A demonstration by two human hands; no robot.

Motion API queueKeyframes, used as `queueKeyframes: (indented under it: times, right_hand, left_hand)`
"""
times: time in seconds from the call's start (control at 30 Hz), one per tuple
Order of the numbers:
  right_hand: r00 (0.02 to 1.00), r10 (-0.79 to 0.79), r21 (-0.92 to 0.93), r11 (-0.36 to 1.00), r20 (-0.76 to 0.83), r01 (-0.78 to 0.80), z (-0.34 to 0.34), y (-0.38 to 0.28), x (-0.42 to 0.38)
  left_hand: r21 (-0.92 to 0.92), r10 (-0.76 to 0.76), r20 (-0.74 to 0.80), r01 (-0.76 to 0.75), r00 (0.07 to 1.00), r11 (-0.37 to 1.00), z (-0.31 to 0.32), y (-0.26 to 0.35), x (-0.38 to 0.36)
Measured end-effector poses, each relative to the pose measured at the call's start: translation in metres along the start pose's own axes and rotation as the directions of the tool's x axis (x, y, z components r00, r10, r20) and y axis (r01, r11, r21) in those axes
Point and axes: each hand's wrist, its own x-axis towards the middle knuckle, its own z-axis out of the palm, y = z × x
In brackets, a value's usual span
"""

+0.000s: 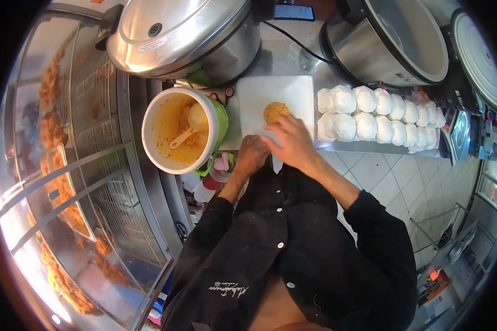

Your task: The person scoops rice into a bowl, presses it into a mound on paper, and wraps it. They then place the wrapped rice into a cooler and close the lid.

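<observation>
A stack of white paper sheets [254,91] lies on the counter in front of me. On it sits a small round mound of yellow-orange rice-like food [276,110]. My right hand [290,142] is over the paper at the near side of the mound, its fingers stretched out and apart. My left hand [252,154] is at the near edge of the stack with fingers curled; what they pinch is hidden. A white paper tip [277,164] shows below the hands. Left of the stack, a white bucket [151,135] holds more orange food and a serving spoon [182,138].
Two rows of white wrapped bundles [345,127] line the counter's right side. A lidded steel cooker [204,47] and an open one [364,52] stand behind. Scissors [229,95] lie beside the bucket, a phone [294,12] at the back. A glass case [83,198] with fried food is left.
</observation>
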Motion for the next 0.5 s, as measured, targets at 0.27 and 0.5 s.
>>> queueKeyframes:
  times: [0.27,0.5]
  right_hand:
    - [0.978,0.085,-0.124,0.990,0.188,-0.062,0.001,0.058,-0.055]
    - [0.970,0.114,-0.236,0.970,0.213,-0.063,0.021,0.079,-0.035]
  left_hand:
    - [-0.060,0.121,-0.220,-0.137,0.968,0.989,-0.002,-0.004,0.013]
    - [-0.054,0.097,-0.430,-0.133,0.897,0.990,-0.020,0.011,0.038]
